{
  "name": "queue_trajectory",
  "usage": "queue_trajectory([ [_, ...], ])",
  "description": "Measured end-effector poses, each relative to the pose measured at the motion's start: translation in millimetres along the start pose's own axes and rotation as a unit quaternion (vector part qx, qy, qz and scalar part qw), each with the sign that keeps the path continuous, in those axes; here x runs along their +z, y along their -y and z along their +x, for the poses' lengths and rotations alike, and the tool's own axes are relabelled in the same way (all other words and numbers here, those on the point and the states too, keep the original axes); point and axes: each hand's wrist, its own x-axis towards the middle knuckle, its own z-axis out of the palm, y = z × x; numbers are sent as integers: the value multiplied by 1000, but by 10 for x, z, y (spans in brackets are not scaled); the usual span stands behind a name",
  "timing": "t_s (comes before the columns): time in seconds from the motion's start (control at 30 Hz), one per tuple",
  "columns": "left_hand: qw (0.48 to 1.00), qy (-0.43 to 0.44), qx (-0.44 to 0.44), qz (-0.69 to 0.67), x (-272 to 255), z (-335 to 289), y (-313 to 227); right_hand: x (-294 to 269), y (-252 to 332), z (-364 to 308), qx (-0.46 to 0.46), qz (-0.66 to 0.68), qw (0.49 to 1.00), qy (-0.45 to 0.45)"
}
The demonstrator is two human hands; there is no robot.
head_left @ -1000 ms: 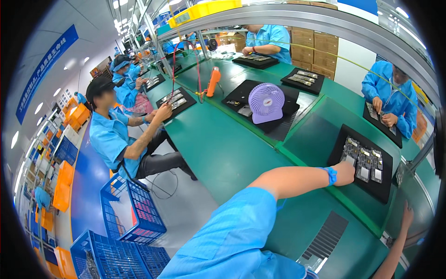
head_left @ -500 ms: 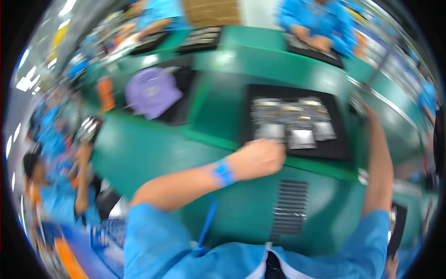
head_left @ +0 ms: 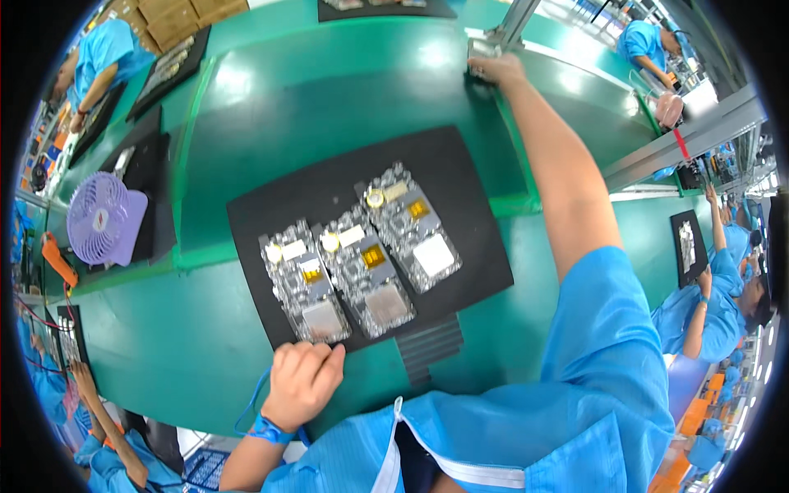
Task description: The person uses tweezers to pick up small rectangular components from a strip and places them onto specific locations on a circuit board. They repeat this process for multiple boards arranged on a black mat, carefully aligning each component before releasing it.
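A black foam mat (head_left: pixel 436 156) lies turned at an angle in front of me, with three circuit boards on it: a left one (head_left: pixel 300 283), a middle one (head_left: pixel 362 275) and a right one (head_left: pixel 411 226). Each carries a gold round part and a silvery square. My left hand (head_left: pixel 304 382) is closed at the mat's near left edge, fingers curled against it, a blue wrist strap on the wrist. Stretched far out to the right, my right hand (head_left: pixel 500 69) is closed on a small dark and grey thing (head_left: pixel 480 59) beside a metal post; its kind is unclear.
At left a purple fan (head_left: pixel 103 218) stands by an orange-handled tool (head_left: pixel 59 261). Dark strips (head_left: pixel 431 347) lie on the green table (head_left: pixel 164 353) below the mat. A metal rail (head_left: pixel 674 148) crosses at right. Co-workers in blue sit around with other mats.
The view has turned to the right and sharpened. The mat has turned and now overlaps the dark strips. My right arm reaches farther forward; my left hand remains by the mat's near edge.
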Motion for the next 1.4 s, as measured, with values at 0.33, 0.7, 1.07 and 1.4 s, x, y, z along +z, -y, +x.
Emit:
queue_trajectory([
  [0.33, 986, 77, 94, 115, -183, 44, -55, 65, 302, -180, -25, -62, 998, 7],
  [0.7, 999, 17, 41, 25, -131, 28, -127, -404, 272, -1331, -254, 15, 967, -3],
  [1.07, 997, -70, -43, -1, 323, 626, -203, -852, -510, -3536, -99, 129, 970, 180],
  [1.4, 975, 84, 161, -129, 352, 416, -773, -1083, -786, -4225, -91, 418, 900, 85],
])
